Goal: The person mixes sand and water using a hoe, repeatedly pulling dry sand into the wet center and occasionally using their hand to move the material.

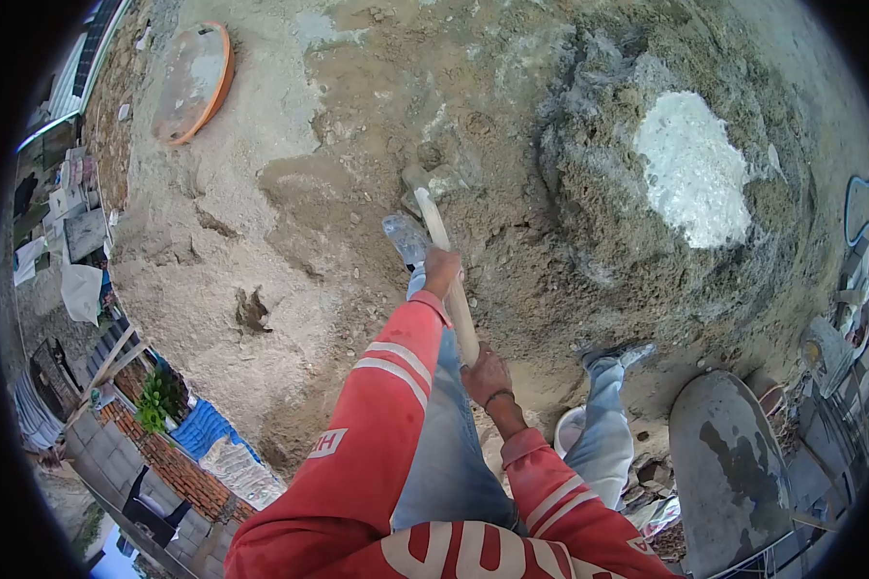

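My left hand [441, 273] is closed around the wooden handle of a hoe [434, 220], partway along it. Lower down, close to my body, my right hand [488, 376] grips the end of the same handle; a dark band circles that wrist. The hoe's head lies against the damp sandy ground, caked with the same grey-brown material, so its edge is hard to make out. To the right rises a mound of sand [589, 193] with a patch of white-grey powder [695, 169] on top.
My feet stand apart, one shoe [406, 237] beside the hoe's head. A white bucket [572, 429] sits by my other leg. An orange-rimmed round pan [224, 82] rests at upper left. A grey board [729, 473] lies lower right, bricks [154, 439] lower left, a blue hose [850, 212] far right.
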The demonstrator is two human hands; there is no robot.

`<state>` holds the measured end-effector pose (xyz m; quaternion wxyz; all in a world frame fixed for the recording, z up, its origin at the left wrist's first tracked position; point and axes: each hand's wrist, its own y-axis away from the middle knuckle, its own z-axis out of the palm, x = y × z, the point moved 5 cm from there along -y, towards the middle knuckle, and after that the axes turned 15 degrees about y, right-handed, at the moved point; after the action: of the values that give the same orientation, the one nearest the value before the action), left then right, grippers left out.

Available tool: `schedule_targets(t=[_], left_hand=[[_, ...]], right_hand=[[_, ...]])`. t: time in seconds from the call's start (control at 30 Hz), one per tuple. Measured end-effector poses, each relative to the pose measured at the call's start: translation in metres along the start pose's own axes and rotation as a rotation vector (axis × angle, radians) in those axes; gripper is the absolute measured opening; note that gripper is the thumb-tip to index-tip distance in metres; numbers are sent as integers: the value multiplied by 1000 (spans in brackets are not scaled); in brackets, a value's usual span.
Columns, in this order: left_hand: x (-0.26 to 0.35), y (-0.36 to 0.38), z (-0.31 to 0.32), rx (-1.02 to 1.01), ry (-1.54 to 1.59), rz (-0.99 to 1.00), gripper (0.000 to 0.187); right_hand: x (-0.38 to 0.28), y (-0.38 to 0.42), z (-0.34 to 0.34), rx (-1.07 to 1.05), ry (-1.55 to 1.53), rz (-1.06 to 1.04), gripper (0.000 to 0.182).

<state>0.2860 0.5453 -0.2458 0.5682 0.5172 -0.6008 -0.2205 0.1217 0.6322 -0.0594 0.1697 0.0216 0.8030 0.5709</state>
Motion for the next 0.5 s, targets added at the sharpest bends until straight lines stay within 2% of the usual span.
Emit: schedule_targets(t=[0.07, 0.17, 0.2, 0.33, 0.4, 0.43, 0.5], left_hand=[[5, 44, 4, 159, 232, -37, 17], [-26, 60, 19, 173, 332, -74, 17], [-33, 65, 25, 176, 206, -110, 19], [-73, 92, 49, 217, 120, -89, 19], [-100, 101, 48, 334, 151, -4, 34], [-98, 113, 49, 335, 147, -5, 34], [-105, 136, 57, 302, 399, -130, 40]], right_hand=[[27, 12, 0, -8, 56, -13, 56], [57, 23, -3, -20, 120, -36, 55], [68, 28, -2, -33, 140, -37, 55], [109, 49, 1, -12, 218, -17, 52], [124, 59, -5, -36, 253, -37, 46], [131, 61, -10, -39, 249, -37, 46], [147, 63, -15, -124, 317, -63, 39]])
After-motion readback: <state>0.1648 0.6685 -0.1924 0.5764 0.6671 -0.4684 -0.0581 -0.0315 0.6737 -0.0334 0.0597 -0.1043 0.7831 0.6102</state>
